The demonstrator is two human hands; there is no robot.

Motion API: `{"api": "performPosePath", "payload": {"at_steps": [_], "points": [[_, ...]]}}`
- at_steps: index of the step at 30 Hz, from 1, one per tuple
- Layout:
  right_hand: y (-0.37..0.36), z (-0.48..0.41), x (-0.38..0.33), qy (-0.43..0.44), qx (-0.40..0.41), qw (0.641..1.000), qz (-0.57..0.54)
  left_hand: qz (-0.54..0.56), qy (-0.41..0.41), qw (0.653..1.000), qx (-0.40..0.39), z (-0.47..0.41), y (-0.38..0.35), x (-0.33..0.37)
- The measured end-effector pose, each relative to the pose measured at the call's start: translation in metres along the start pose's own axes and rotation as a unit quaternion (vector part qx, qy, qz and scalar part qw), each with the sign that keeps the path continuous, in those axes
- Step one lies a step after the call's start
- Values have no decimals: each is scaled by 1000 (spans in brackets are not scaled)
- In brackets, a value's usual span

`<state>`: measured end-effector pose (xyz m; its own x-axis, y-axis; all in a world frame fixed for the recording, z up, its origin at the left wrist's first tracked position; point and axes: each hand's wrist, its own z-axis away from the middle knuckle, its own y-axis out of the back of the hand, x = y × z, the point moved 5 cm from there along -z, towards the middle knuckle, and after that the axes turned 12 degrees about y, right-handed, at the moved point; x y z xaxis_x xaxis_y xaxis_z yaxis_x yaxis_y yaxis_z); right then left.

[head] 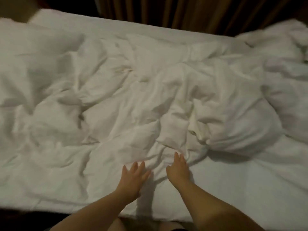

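Fingers (134, 166) straight on soft, rumpled white duvet (116, 100).

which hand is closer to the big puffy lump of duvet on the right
Right. The right hand is just below and left of the puffy lump; the left hand sits farther left.

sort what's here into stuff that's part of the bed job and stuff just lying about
In hand: crumpled white duvet; left hand, fingers spread, over its near part; right hand, fingers straight, at one of its creases.
Lying about: bare sheet at near right; brown curtain at the back.
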<state>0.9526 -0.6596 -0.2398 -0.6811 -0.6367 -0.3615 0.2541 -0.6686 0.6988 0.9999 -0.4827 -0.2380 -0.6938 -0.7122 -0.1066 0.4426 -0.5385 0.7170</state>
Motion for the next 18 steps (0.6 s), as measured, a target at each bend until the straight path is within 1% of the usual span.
{"api": "performPosePath", "payload": {"at_steps": [1, 3, 5, 6, 8, 11, 12, 14, 15, 17, 18], "points": [[-5, 4, 4, -30, 9, 999, -25, -40, -31, 999, 11, -11, -6, -4], [-18, 17, 7, -74, 36, 994, -75, -83, -59, 995, -3, -29, -19, -18], [-34, 30, 2, -97, 67, 986, -119, -91, -75, 993, 10, -40, -25, -32], [-43, 35, -3, -111, 76, 981, -138, -78, -74, 993, 46, -44, -24, -41], [-59, 44, -18, -145, 81, 969, -181, -17, -91, 995, 25, -48, -15, -55], [-75, 57, -50, -200, 76, 943, -255, 93, -98, 991, 23, -35, 13, -86], [-74, 60, -62, -202, 83, 939, -264, 111, -99, 989, 25, -31, 16, -102], [-63, 62, -85, -212, 109, 930, -281, 109, -101, 989, 1, -16, 13, -138], [-54, 61, -93, -227, 142, 910, -315, 112, -104, 988, -13, -6, 11, -156], [-37, 62, -107, -254, 210, 851, -409, 124, -99, 987, -38, 12, 11, -191], [-33, 61, -109, -269, 243, 816, -451, 123, -85, 987, -53, 17, 11, -210]]}}
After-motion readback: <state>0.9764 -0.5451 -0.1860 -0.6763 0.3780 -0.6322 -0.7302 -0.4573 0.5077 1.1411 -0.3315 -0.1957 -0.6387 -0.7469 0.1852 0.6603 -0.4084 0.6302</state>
